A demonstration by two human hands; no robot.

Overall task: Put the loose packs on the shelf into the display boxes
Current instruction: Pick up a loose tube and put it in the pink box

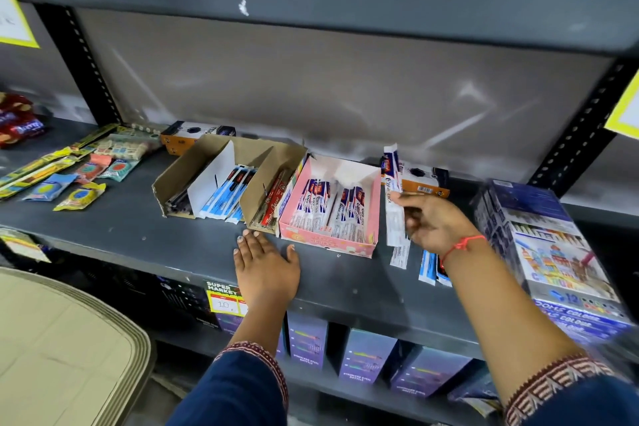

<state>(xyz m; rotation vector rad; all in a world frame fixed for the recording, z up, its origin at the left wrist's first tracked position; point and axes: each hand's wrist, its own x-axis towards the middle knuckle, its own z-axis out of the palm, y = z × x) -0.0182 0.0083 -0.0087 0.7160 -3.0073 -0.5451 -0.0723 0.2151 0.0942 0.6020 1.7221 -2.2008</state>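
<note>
My right hand point(434, 223) holds a long white pen pack point(393, 190) upright, just right of the pink display box point(328, 246), which is filled with like white packs. My left hand point(264, 266) lies flat and open on the grey shelf point(155, 235), fingertips at the front of a brown display box point(262, 180) of red packs. Further left is a brown and white display box point(207, 180) with blue packs. More loose packs, one white point(400, 254) and a blue one point(427, 266), lie on the shelf under my right wrist.
A large blue crayon carton point(553, 253) stands at the right. Orange and black boxes point(427, 182) sit behind the display boxes. Small eraser packs point(79, 195) and rulers point(34, 166) are scattered at the left. A beige tray point(69, 339) is at the lower left.
</note>
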